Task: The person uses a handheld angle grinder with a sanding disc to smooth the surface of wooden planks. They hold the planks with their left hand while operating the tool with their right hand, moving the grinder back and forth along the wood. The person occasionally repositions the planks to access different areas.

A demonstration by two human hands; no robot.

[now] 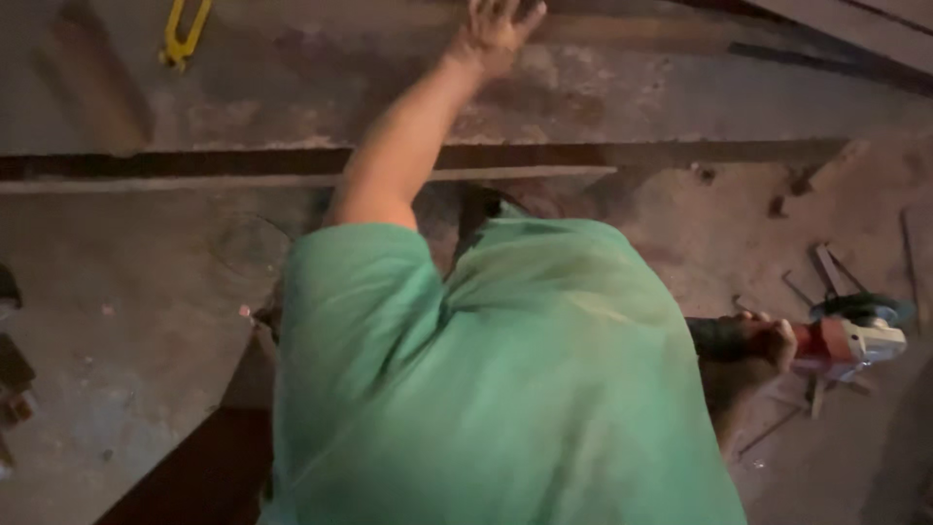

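right hand (760, 345) fingers wrapped round an angle grinder (844, 338), disc beyond the knuckles; left hand (494, 34) spread open on a steel beam (632, 97).

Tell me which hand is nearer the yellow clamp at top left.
Left. The left hand reaches up to the rusty steel bar, a fair way right of the yellow clamp. The right hand grips the grinder far off at lower right.

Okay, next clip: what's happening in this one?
A person in a green shirt is bent over a dusty concrete floor. The right hand grips an angle grinder above some metal scraps. The left hand reaches forward, fingers spread, to a long metal bar.
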